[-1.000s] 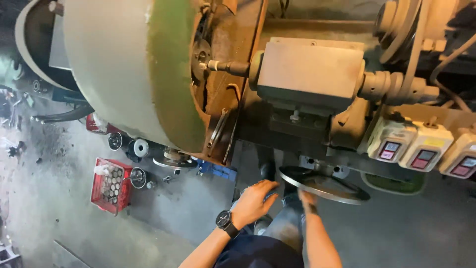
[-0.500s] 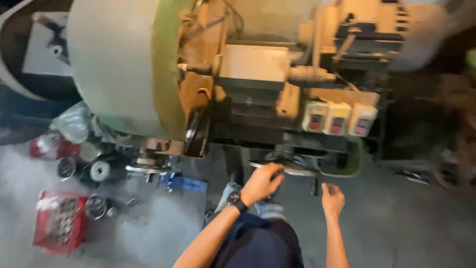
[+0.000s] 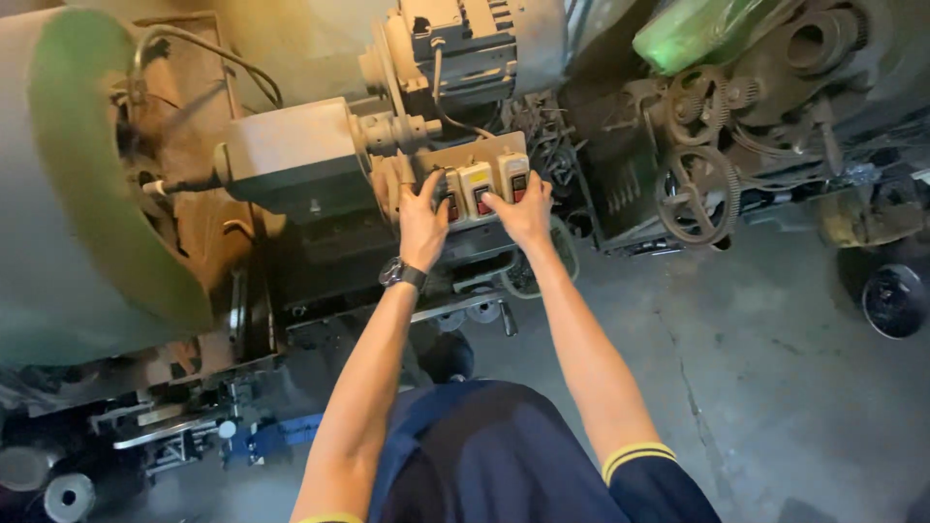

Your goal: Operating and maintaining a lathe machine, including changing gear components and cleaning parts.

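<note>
Right, both arms are stretched out to the row of switch boxes [image 3: 481, 191] bolted on the front of the big machine [image 3: 291, 160], and that's where everything is happening. My left hand [image 3: 422, 225] lies flat with its fingers spread over the left-hand box, nothing gripped, fingertips up past the box's top edge, which looks to me like a steadying press rather than a grab. The wristwatch [image 3: 402, 274] sits just below it on that arm. My right hand [image 3: 525, 213] is open too, palm against the lower right of the row, fingers reaching onto the middle box near its coloured buttons; I can't tell which button, if any, is actually being pushed. The boxes sit side by side at chest height, I'd guess so both hands are kept on the controls and away from moving parts. Left of them hangs the large pale drum with its green rim [image 3: 92, 184]. Off to the right, well apart, stand rusty gear wheels [image 3: 696, 194] on another machine. Below, the concrete floor [image 3: 775, 387] and a blue frame [image 3: 281, 436] down by my legs.
</note>
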